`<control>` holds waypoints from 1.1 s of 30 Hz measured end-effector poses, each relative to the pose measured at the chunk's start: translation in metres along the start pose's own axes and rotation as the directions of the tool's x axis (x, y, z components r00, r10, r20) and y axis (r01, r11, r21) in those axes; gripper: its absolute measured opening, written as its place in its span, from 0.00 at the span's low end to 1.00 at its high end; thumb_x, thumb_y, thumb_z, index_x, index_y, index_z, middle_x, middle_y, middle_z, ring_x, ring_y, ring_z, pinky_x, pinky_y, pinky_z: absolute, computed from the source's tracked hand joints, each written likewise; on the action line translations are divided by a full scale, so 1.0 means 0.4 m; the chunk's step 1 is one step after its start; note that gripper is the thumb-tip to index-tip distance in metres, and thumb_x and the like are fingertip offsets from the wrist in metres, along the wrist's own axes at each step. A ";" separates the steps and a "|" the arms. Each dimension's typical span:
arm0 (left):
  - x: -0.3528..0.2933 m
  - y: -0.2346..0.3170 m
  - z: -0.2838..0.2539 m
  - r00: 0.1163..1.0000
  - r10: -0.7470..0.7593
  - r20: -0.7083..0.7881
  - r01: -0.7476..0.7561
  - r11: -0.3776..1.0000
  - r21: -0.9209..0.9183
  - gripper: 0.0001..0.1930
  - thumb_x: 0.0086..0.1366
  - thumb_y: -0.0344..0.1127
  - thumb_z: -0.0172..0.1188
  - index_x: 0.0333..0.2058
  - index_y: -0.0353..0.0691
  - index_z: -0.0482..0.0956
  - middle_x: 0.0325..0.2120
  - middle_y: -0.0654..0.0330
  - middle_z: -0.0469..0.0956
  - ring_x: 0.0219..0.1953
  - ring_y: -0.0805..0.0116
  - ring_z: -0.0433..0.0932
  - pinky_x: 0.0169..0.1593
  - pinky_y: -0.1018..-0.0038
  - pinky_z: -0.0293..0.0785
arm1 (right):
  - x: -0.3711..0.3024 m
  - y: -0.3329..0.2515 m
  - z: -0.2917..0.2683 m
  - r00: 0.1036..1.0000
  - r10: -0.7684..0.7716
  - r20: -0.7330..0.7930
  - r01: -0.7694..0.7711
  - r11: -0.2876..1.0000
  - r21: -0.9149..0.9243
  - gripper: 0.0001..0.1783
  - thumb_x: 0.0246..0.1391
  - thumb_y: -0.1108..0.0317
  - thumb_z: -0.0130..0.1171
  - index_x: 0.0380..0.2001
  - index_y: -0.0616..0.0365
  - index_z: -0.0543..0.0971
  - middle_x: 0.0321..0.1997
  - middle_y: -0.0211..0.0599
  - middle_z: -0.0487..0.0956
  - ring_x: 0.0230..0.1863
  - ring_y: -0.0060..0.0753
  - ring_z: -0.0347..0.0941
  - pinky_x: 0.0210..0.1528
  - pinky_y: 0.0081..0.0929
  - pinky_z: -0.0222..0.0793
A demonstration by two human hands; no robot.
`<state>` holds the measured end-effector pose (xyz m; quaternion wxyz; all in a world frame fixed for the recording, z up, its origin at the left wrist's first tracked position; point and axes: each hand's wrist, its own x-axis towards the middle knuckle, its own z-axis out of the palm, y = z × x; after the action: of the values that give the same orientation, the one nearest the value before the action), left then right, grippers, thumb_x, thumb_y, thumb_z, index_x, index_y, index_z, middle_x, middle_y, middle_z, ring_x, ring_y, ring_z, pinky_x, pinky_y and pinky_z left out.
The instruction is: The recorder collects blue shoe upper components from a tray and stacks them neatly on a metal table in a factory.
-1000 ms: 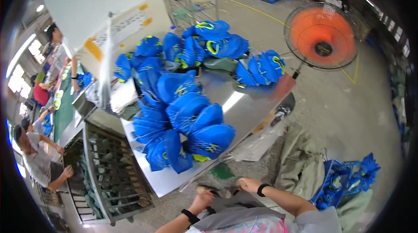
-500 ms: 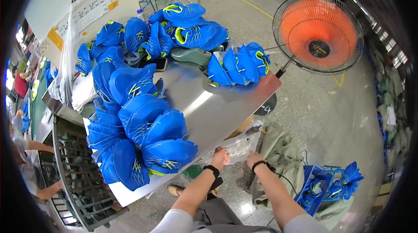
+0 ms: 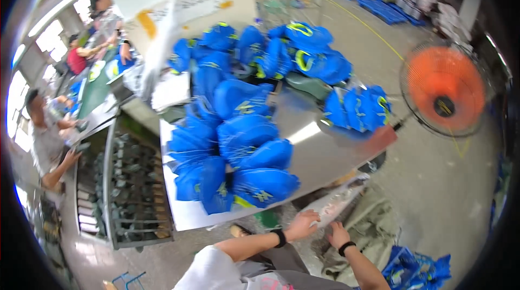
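Observation:
Just past the table's near edge, my left hand (image 3: 303, 226) grips the rim of a clear plastic bag (image 3: 341, 199). My right hand (image 3: 338, 236) has its fingers curled at the bag's other side, pinching its edge. The picture is smeared, so the fingertips are unclear. Beyond the hands, many blue shoe uppers (image 3: 254, 138) with yellow-green trim lie overlapping on a metal-topped table (image 3: 303, 154). A smaller row of blue uppers (image 3: 357, 108) stands at its right end. Between the groups rests a dark green shoe last (image 3: 309, 85).
An orange fan (image 3: 444, 89) stands to the right. Beside my right arm are a greenish sack (image 3: 363, 233) and a blue crate with uppers (image 3: 409, 268). At left, a metal rack (image 3: 138, 187) holds dark lasts; a co-worker (image 3: 49, 138) handles something beyond it.
My view has swung left, so the table and fan sit further right. Both hands stay at the bag, which now looks more drawn out lengthwise.

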<state>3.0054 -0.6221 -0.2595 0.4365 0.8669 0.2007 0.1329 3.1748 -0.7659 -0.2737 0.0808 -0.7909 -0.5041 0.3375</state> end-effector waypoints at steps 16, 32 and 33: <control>-0.471 0.017 -0.708 0.846 0.048 -0.531 0.212 0.884 0.417 0.17 0.44 0.39 0.64 0.30 0.35 0.73 0.30 0.53 0.73 0.39 0.52 0.71 0.48 0.63 0.64 | 0.193 -0.890 -0.179 0.546 -0.808 0.219 0.649 0.243 -0.721 0.26 0.49 0.65 0.45 0.53 0.29 0.65 0.66 0.26 0.47 0.66 0.48 0.35 0.50 0.76 0.41; -0.698 -0.168 -0.821 0.875 -0.470 -0.115 0.484 0.852 0.200 0.18 0.50 0.51 0.60 0.27 0.40 0.75 0.25 0.52 0.76 0.29 0.52 0.75 0.34 0.64 0.71 | 0.357 -0.799 -0.334 0.536 -0.562 0.630 0.844 0.364 -0.393 0.29 0.41 0.62 0.55 0.52 0.41 0.66 0.60 0.32 0.60 0.56 0.53 0.58 0.49 0.43 0.64; -0.706 -0.172 -0.840 0.923 -0.379 0.071 0.355 0.906 0.232 0.16 0.52 0.50 0.58 0.30 0.43 0.77 0.27 0.55 0.77 0.30 0.54 0.75 0.34 0.66 0.71 | 0.364 -0.902 -0.386 0.610 -0.378 0.696 0.722 0.627 -0.292 0.27 0.41 0.61 0.55 0.49 0.48 0.68 0.58 0.35 0.63 0.54 0.47 0.61 0.50 0.42 0.62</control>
<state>2.6035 -0.4797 -0.1345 0.3685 0.8617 0.3481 -0.0241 3.0404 -0.4364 -0.0535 -0.1997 -0.4314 -0.8053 0.3543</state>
